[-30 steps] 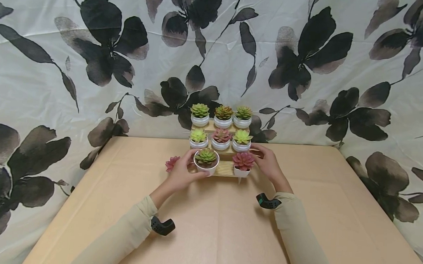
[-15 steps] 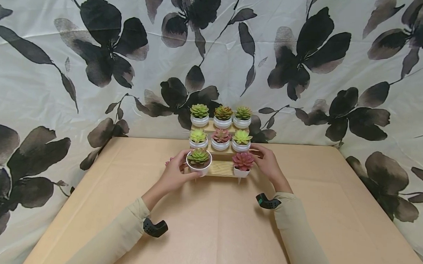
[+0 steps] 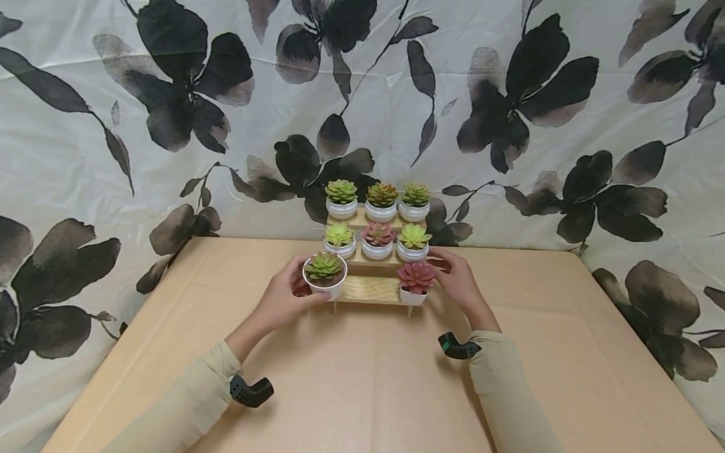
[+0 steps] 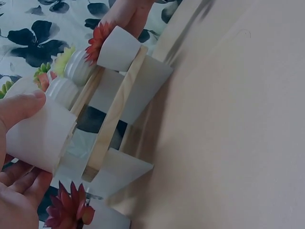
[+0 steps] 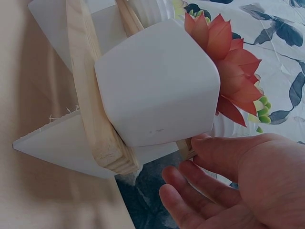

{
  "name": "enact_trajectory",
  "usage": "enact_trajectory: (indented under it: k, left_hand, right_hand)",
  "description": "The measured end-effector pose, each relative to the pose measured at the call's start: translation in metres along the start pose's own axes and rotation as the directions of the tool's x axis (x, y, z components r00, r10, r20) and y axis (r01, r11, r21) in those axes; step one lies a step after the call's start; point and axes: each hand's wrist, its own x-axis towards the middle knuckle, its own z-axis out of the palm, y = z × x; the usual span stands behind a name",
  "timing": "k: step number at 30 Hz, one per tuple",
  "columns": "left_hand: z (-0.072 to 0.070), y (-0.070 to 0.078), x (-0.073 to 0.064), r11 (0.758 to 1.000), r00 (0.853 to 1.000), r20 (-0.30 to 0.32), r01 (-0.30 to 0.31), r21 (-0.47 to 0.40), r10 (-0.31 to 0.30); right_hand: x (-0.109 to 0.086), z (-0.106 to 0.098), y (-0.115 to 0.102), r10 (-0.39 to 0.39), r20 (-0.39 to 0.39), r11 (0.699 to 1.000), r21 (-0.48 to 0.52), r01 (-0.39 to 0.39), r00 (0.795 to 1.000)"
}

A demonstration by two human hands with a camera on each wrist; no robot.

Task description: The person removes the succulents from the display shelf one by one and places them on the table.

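Note:
My left hand (image 3: 286, 292) holds a white round pot with a green succulent (image 3: 324, 268), thumb on the near side and fingers round the far side. This pot overlaps the left end of the front shelf of a tiered wooden plant stand (image 3: 369, 290). At the stand's right side, my right hand (image 3: 456, 278) has thumb and forefinger about the end of the middle shelf (image 5: 186, 150), beside a white square pot (image 5: 157, 86) with a red succulent (image 5: 238, 71). Another red succulent (image 4: 69, 210) in a white pot stands beyond the stand's left side, hidden in the head view.
Small white pots with green and reddish succulents line the middle shelf (image 3: 378, 244) and the top shelf (image 3: 380, 206). The stand rests on white triangular legs (image 4: 128, 169) on a light wooden table (image 3: 357, 386). Behind hangs a floral cloth (image 3: 234, 115).
My left hand has moved left with the green succulent's pot, showing more of the front shelf. It now covers the red succulent at the left. My right hand has stayed in place.

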Motion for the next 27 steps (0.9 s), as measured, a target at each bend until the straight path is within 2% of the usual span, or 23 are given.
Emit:
enact_trajectory:
  k: [6, 11, 20, 27]
  left_hand:
    - [-0.008, 0.0, -0.001, 1.0, 1.0, -0.016, -0.012, -0.003, 0.012]
    - [-0.014, 0.004, -0.001, 0.999, 0.999, -0.042, -0.001, 0.045, 0.003]
    - [-0.024, 0.035, -0.012, 0.994, 0.997, -0.07, 0.018, 0.109, -0.01]
    - [-0.033, 0.033, -0.013, 0.993, 0.996, -0.092, 0.024, 0.118, -0.014]
  right_hand:
    - [-0.001, 0.0, -0.002, 0.015, 0.008, 1.0, -0.004, -0.015, 1.0]
    - [-0.001, 0.0, -0.003, 0.038, 0.01, 0.999, 0.002, -0.038, 0.999]
    - [-0.001, 0.0, -0.001, 0.032, 0.015, 0.999, 0.003, -0.032, 0.999]
    - [0.0, 0.0, -0.002, 0.036, 0.011, 0.999, 0.005, -0.036, 0.999]
